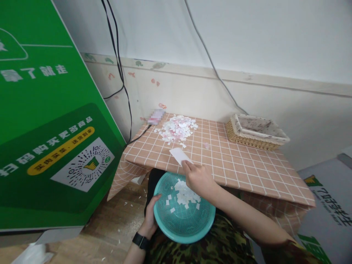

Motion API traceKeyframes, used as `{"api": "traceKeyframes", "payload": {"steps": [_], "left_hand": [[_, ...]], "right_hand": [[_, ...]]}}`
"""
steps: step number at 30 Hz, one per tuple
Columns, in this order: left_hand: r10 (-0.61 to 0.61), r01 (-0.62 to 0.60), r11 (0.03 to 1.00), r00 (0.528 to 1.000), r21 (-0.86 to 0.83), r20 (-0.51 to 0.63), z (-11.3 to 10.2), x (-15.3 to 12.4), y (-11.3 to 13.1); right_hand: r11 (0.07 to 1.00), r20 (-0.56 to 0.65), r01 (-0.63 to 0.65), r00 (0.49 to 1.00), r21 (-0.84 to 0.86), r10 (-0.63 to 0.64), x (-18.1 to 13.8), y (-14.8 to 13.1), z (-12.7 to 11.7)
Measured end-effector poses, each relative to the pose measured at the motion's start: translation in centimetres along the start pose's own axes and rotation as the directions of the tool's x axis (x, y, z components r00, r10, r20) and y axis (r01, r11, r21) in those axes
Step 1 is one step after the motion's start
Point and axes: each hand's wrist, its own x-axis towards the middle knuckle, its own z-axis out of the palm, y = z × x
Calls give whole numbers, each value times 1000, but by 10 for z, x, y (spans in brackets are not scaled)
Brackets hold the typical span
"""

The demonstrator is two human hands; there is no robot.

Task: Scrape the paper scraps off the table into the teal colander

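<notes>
White card (178, 155) pinched in right hand (200, 178); left hand (150, 213) grasping teal basket (187, 228) by rim

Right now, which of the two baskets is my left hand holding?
The round teal plastic basket, with white paper scraps inside: your left hand grips its rim. The other, a rectangular wicker basket, stands on the table, touched by neither hand.

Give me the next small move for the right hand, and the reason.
Probably reach the white rectangular card behind the heap of white and pinkish paper bits and draw some toward the round teal plastic basket: the right hand holds the card, the left hand grips the basket beside the brown checked tablecloth, and white scraps lie inside.
</notes>
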Motion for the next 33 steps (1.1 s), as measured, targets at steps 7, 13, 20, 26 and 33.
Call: {"api": "traceKeyframes", "payload": {"steps": [7, 13, 20, 26, 33], "left_hand": [[-13, 13, 1000, 1000, 1, -11, 2, -1, 1], [-31, 31, 1000, 999, -4, -8, 2, -2, 1], [-10, 10, 1000, 1000, 0, -14, 3, -3, 1], [-1, 1, 1000, 1000, 2, 11, -1, -1, 0], [-16, 16, 1000, 1000, 0, 4, 1, -2, 1]], "right_hand": [[998, -21, -61, 998, -20, 61, -35, 41, -2], [971, -129, -205, 967, 123, 220, -35, 67, -5], [886, -208, -268, 908, 380, 364, -24, 50, -10], [855, -151, -329, 897, 400, 416, -17, 48, -7], [847, -153, -362, 881, 389, 447, -10, 60, -5]]}}
